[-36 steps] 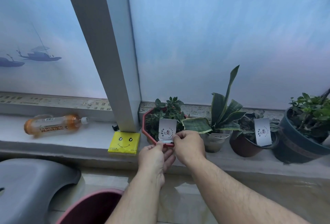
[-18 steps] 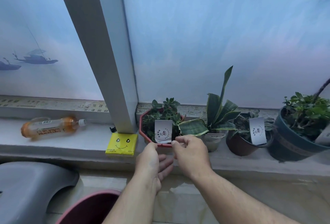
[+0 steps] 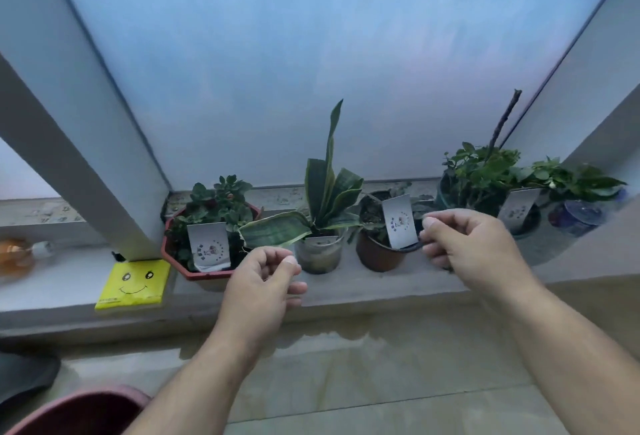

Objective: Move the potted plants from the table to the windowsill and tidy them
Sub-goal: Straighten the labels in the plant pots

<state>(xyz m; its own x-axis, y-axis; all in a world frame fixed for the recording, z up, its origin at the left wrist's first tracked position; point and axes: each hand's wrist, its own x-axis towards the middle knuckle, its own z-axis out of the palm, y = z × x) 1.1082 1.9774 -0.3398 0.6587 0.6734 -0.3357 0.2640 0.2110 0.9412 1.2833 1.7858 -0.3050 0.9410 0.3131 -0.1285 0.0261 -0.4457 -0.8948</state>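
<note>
Five potted plants stand in a row on the windowsill: a red octagonal pot beside the window post, a snake plant in a clear cup, a small brown pot, a dark round pot and a blue pot at the far end. White label cards stand in three of them. The left hand hovers in front of the sill between the red pot and the cup, fingers loosely curled, holding nothing visible. The right hand is at the brown pot's rim, fingers bent; whether it grips the rim or merely touches it cannot be told. No table is in view. Judging by the line-up, the moving appears finished, with only straightening left.
</note>
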